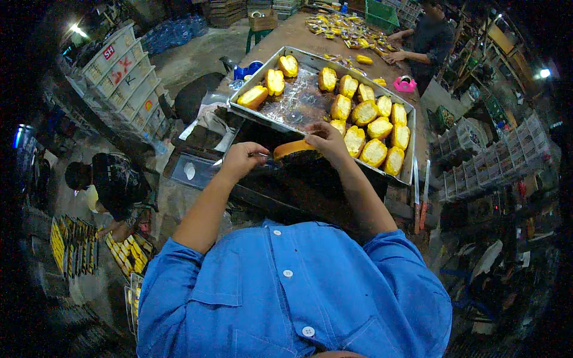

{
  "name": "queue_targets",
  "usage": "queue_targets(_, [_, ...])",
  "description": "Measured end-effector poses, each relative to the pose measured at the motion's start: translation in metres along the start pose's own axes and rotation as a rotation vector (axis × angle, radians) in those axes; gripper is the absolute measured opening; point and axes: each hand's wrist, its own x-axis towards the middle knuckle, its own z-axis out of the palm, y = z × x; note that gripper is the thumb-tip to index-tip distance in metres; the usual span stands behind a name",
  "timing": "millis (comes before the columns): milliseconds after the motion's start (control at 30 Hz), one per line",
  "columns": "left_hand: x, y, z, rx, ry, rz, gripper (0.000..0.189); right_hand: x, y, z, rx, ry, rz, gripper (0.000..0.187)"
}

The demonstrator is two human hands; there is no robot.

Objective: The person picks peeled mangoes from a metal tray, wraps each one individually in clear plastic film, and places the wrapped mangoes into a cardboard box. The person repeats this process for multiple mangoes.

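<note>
My right hand [329, 142] grips the end of a yellow-brown bread piece [293, 148], held in front of the near edge of a metal tray [411, 147]. My left hand [244, 161] is just left of the bread, its fingers closed on a thin, light-coloured item [263, 155] whose kind I cannot tell. Several split bread pieces [365, 112] lie in the tray with their pale insides up, mostly on the right side. Smaller groups rest at its upper left. The bare metal between them bears whitish marks.
Two long knives [416, 192] with orange handles lie right of the tray. A pink tape dispenser [404, 83] and many wrapped packets [333, 27] are on the table beyond. A co-worker [429, 36] handles packets there; another person [117, 185] bends at left near stacked crates [130, 76].
</note>
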Motion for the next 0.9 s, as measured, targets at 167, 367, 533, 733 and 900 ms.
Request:
queue_targets(167, [-0.004,0.004,0.007,0.022,0.197,0.134,0.04,-0.004,0.006,-0.001,0.007,0.072,0.02,0.031])
queue_targets(367, [-0.001,0.011,0.016,-0.15,-0.014,0.237,0.05,0.001,0.004,-0.002,0.005,0.028,0.035,0.033])
queue_targets(533, [0.005,0.02,0.018,-0.274,-0.134,0.284,0.055,0.008,-0.013,0.009,-0.159,-0.034,0.005,0.036])
queue_targets(733, [0.023,0.037,0.0,-0.911,-0.091,0.18,0.053,0.019,-0.056,0.016,-0.396,0.048,-0.452,0.038])
queue_targets(900, [0.034,0.041,-0.006,-0.864,-0.081,0.255,0.054,0.015,-0.106,0.022,-0.926,-0.291,-0.684,0.026])
